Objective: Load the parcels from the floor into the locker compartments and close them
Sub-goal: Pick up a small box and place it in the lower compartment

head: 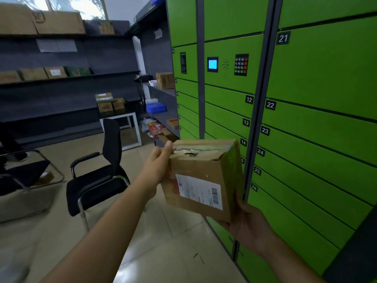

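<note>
I hold a brown cardboard parcel (201,172) with a white shipping label in front of the green locker bank (318,123). My left hand (158,166) grips its upper left corner, thumb on the taped top. My right hand (247,221) grips its lower right corner from beneath. The parcel hangs tilted in the air, close to the doors numbered 14 to 26. Every numbered compartment door in sight is shut. A small blue screen (212,64) and a keypad (241,64) sit on the middle column.
A black armchair (98,176) stands on the tiled floor to the left, a second chair (24,176) further left. Dark shelves (61,76) with cardboard boxes line the back wall. More boxes and a blue crate (156,108) sit on shelving beside the lockers.
</note>
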{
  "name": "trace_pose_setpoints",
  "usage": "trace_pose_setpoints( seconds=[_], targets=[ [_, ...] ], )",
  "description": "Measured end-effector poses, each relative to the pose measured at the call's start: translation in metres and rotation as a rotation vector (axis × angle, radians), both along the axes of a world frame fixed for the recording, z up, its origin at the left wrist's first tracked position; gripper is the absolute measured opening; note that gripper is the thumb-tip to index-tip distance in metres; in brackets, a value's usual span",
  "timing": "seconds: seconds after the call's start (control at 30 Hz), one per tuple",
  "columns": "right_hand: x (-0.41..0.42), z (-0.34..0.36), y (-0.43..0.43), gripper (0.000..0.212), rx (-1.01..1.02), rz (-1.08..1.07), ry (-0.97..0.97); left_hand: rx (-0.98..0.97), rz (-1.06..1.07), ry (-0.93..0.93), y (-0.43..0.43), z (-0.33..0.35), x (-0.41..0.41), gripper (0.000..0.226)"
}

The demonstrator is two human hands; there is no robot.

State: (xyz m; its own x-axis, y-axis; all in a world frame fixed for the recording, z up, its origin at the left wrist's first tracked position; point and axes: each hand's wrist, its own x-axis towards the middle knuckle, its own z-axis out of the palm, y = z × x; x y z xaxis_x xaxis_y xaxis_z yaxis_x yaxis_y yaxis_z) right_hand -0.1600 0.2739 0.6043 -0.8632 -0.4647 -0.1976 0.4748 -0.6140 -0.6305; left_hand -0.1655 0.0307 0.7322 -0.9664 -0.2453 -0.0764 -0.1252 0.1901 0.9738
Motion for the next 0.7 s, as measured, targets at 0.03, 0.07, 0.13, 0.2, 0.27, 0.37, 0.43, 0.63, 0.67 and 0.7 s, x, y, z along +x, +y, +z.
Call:
trace_pose_setpoints(
  seconds=[0.03,0.07,0.13,0.2,0.27,0.37,0.43,0.63,0.67,0.7],
  targets=[
    [0.0,0.004,0.005,0.067,0.009,-0.007,0.011,-0.005,-0.022,-0.021,0.0,0.003,0.0,0.038],
    [-0.003,0.004,0.011,0.074,0.012,-0.033,0.005,-0.011,-0.041,-0.034,-0.001,0.004,0.0,0.034],
    [-0.01,0.01,0.019,0.081,0.037,-0.055,-0.053,-0.007,-0.074,-0.048,-0.006,0.008,-0.001,0.044],
    [-0.022,0.015,0.025,0.09,0.087,-0.097,-0.097,0.002,-0.153,-0.052,-0.011,0.008,-0.002,0.072],
    [-0.031,0.024,0.027,0.085,0.128,-0.158,-0.063,-0.006,-0.253,-0.062,-0.01,0.008,-0.001,0.084],
    [-0.038,0.034,0.025,0.085,0.181,-0.25,-0.02,0.012,-0.357,-0.038,0.003,0.004,0.002,0.061],
    [-0.046,0.034,0.025,0.084,0.207,-0.321,-0.02,0.055,-0.366,-0.054,0.009,0.002,0.004,0.059],
    [-0.034,0.072,0.023,0.072,0.467,-0.331,0.078,0.241,-0.319,-0.159,-0.005,-0.015,0.003,0.057],
    [-0.031,0.078,0.024,0.071,0.526,-0.33,0.099,0.258,-0.309,-0.167,-0.005,-0.016,0.005,0.056],
    [-0.03,0.082,0.024,0.073,0.573,-0.335,0.13,0.27,-0.315,-0.161,-0.003,-0.018,0.007,0.056]
  ],
)
